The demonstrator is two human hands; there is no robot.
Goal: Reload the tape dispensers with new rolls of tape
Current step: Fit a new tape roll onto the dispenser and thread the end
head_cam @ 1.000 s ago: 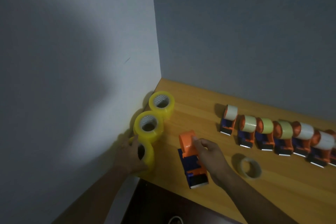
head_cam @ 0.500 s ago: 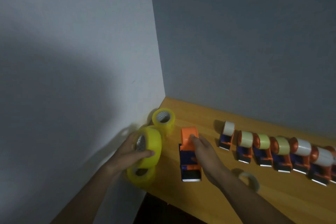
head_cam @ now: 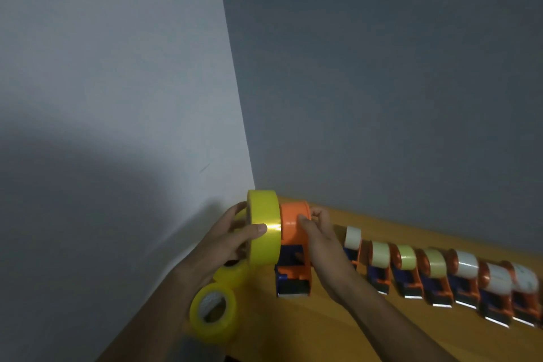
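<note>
Fingers of my left hand [head_cam: 232, 239] are gripping the yellow tape roll [head_cam: 263, 228] upright, just left of the orange hub. My right hand [head_cam: 318, 239] is clasping the orange-and-blue dispenser [head_cam: 293, 247]; hole and hub are lining up sideways.

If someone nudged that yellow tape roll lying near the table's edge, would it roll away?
Probably not: the yellow tape roll seems to lie on its flat side, so it would likely slide on the wooden table. Stood on edge, its round shape would roll. It looks thickly wound, so probably stiff and fairly heavy.
</note>
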